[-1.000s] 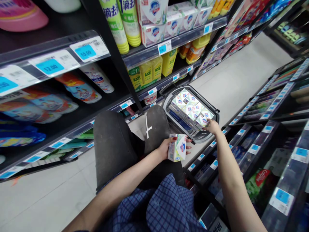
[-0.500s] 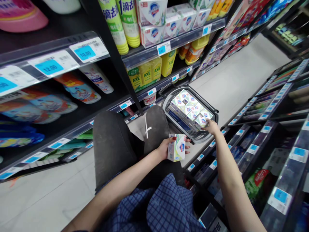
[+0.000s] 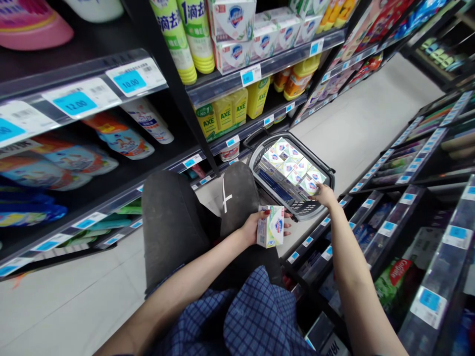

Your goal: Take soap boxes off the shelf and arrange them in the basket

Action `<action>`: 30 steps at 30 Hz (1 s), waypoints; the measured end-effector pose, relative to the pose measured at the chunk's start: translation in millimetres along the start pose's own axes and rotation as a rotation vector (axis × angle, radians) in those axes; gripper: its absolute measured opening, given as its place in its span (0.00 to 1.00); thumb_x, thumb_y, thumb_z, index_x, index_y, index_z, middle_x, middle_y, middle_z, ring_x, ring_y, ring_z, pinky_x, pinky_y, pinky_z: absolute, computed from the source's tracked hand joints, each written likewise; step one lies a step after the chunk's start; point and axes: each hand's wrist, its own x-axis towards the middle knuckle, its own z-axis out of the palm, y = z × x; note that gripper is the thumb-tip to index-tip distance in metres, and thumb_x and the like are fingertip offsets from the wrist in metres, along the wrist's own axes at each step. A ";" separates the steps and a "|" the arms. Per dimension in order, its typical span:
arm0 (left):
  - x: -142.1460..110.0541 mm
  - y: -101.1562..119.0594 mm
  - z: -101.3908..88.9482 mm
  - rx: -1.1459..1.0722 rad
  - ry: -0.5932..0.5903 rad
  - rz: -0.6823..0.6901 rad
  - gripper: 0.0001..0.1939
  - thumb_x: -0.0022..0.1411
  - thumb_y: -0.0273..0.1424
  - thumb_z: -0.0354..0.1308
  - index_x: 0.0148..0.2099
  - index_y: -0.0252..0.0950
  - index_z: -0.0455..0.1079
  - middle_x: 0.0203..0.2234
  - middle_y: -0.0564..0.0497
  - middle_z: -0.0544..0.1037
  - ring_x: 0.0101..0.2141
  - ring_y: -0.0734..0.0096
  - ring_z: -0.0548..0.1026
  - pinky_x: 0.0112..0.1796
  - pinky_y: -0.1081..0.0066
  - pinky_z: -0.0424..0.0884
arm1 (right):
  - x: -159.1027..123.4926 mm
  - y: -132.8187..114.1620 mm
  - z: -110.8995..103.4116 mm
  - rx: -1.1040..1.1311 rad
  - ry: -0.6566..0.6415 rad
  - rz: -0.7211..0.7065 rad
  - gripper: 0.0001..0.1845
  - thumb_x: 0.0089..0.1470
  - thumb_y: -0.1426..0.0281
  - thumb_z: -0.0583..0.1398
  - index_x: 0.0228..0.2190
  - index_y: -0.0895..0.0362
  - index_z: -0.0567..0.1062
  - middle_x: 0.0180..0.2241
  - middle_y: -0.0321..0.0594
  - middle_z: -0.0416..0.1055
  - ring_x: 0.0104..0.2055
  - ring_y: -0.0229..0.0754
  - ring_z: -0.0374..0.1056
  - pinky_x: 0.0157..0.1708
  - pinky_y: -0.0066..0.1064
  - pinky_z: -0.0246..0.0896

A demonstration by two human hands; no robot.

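Observation:
My left hand [image 3: 256, 225] is closed around a white and green soap box [image 3: 271, 226], held above my knee. My right hand [image 3: 325, 195] reaches into a grey shopping basket [image 3: 326, 173] on the floor. Its fingers rest on the nearest of several soap boxes [image 3: 293, 163] packed in rows inside the basket. Whether those fingers grip that box, I cannot make out.
Black shelves line both sides of the aisle. On the left are green bottles [image 3: 191, 37], more soap boxes [image 3: 237, 29], yellow AXE bottles [image 3: 226, 111] and refill pouches [image 3: 122, 138]. The right shelves [image 3: 408, 198] carry small packets and blue price tags. My dark-trousered knees [image 3: 174, 217] are bent in front.
Almost nothing has changed. My right hand has shifted slightly over the nearest soap box in the basket. The left hand keeps holding its box in place.

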 end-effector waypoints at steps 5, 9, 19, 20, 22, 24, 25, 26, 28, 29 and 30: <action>-0.4 0.7 1.8 -0.002 -0.004 0.003 0.26 0.44 0.38 0.66 0.46 0.31 0.73 0.45 0.38 0.79 0.47 0.46 0.76 0.53 0.47 0.65 | -1.3 -0.4 -1.2 0.018 -0.007 0.005 0.41 0.38 0.63 0.71 0.53 0.66 0.69 0.49 0.58 0.70 0.50 0.54 0.69 0.51 0.37 0.61; 0.1 0.2 1.1 -0.010 0.003 -0.006 0.28 0.44 0.38 0.65 0.48 0.31 0.73 0.46 0.37 0.79 0.47 0.46 0.76 0.52 0.47 0.65 | -1.6 0.5 -0.9 0.021 -0.012 -0.010 0.42 0.39 0.64 0.70 0.54 0.68 0.68 0.50 0.60 0.69 0.51 0.54 0.68 0.53 0.37 0.60; -0.6 0.4 -0.5 -0.026 0.016 0.006 0.27 0.45 0.37 0.65 0.47 0.29 0.73 0.42 0.36 0.80 0.47 0.44 0.76 0.53 0.46 0.64 | -0.3 2.2 0.4 0.042 -0.008 -0.007 0.43 0.37 0.63 0.71 0.54 0.67 0.69 0.51 0.59 0.69 0.52 0.55 0.68 0.53 0.39 0.61; -0.6 0.3 -1.0 -0.026 0.015 0.006 0.27 0.45 0.37 0.65 0.47 0.29 0.73 0.42 0.36 0.80 0.47 0.45 0.76 0.53 0.46 0.64 | -0.7 1.6 0.3 0.048 -0.007 -0.004 0.43 0.37 0.63 0.71 0.54 0.66 0.69 0.51 0.59 0.69 0.52 0.55 0.68 0.53 0.39 0.60; -0.4 -0.1 -2.3 -0.030 0.008 0.004 0.27 0.45 0.37 0.65 0.48 0.29 0.72 0.42 0.36 0.80 0.47 0.45 0.76 0.53 0.46 0.64 | -1.7 -0.4 -0.8 0.065 -0.004 0.000 0.43 0.36 0.61 0.71 0.53 0.65 0.69 0.50 0.58 0.69 0.52 0.55 0.68 0.54 0.39 0.60; -0.2 -0.6 -3.6 -0.040 0.006 0.002 0.27 0.46 0.36 0.64 0.49 0.29 0.72 0.42 0.36 0.80 0.46 0.46 0.77 0.53 0.47 0.64 | -3.1 -3.5 -4.7 0.093 -0.009 0.007 0.44 0.35 0.59 0.72 0.53 0.65 0.69 0.50 0.59 0.69 0.53 0.56 0.67 0.54 0.40 0.60; -0.1 -0.9 -4.1 -0.046 0.009 0.003 0.27 0.47 0.36 0.64 0.49 0.29 0.72 0.42 0.36 0.80 0.45 0.47 0.77 0.52 0.47 0.65 | -4.4 -5.6 -8.2 0.111 -0.015 0.021 0.46 0.35 0.59 0.72 0.53 0.66 0.69 0.51 0.60 0.68 0.54 0.57 0.66 0.54 0.40 0.60; 0.2 -1.1 -4.4 -0.053 0.015 0.005 0.27 0.48 0.36 0.63 0.50 0.29 0.72 0.42 0.37 0.80 0.43 0.48 0.78 0.52 0.47 0.65 | -6.7 -8.1 -13.0 0.128 -0.020 0.059 0.47 0.35 0.58 0.72 0.54 0.66 0.68 0.52 0.61 0.67 0.55 0.58 0.65 0.55 0.42 0.59; 1.0 -1.4 -4.3 -0.066 0.034 0.005 0.26 0.49 0.37 0.63 0.50 0.29 0.72 0.41 0.37 0.80 0.41 0.50 0.79 0.51 0.48 0.66 | -16.7 -15.8 -26.4 0.163 -0.023 0.213 0.46 0.40 0.55 0.69 0.56 0.66 0.66 0.54 0.63 0.65 0.57 0.62 0.63 0.56 0.48 0.57; 1.6 -1.3 -3.7 -0.075 0.047 0.005 0.26 0.50 0.38 0.63 0.50 0.29 0.72 0.40 0.38 0.80 0.39 0.51 0.79 0.50 0.49 0.67 | -25.6 -21.7 -34.4 0.194 -0.017 0.294 0.44 0.43 0.53 0.67 0.56 0.66 0.66 0.55 0.64 0.65 0.58 0.64 0.62 0.56 0.52 0.56; 2.2 -1.1 -2.9 -0.085 0.062 0.003 0.25 0.52 0.39 0.62 0.50 0.29 0.72 0.39 0.39 0.81 0.38 0.52 0.79 0.50 0.49 0.67 | -37.6 -29.4 -43.0 0.254 -0.006 0.339 0.41 0.47 0.53 0.65 0.55 0.66 0.67 0.54 0.65 0.65 0.58 0.64 0.62 0.56 0.53 0.56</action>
